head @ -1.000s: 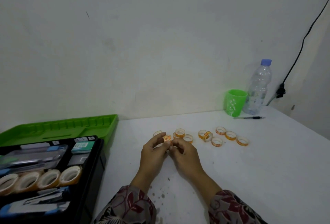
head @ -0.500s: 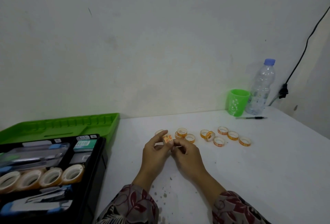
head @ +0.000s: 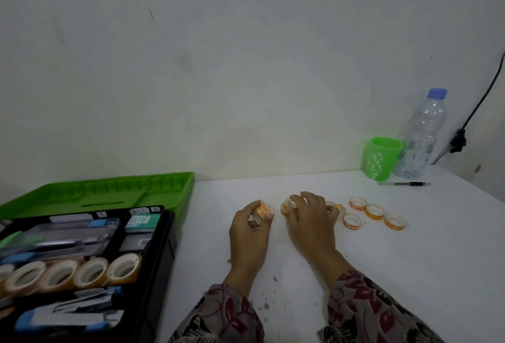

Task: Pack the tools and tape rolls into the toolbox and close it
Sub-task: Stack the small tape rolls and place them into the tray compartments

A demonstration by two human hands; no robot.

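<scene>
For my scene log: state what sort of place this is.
Likely a plain home or office work desk: a white table against a bare wall, an open toolbox of stationery, and a water bottle, cup and pen.

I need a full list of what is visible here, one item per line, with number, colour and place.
toolbox: one, black, green lid open, left of table
large tape rolls: at least four, tan, row inside toolbox
stapler: one, blue and white, toolbox near compartment
small tape rolls: at least four loose, orange print, table right of the hands
cup: one, green, far right
water bottle: one, clear, blue cap, beside cup
pen: one, black, before the cup
cable: one, black, right wall
table: one, white
left hand: pinches one small tape roll
right hand: grips another small tape roll
</scene>
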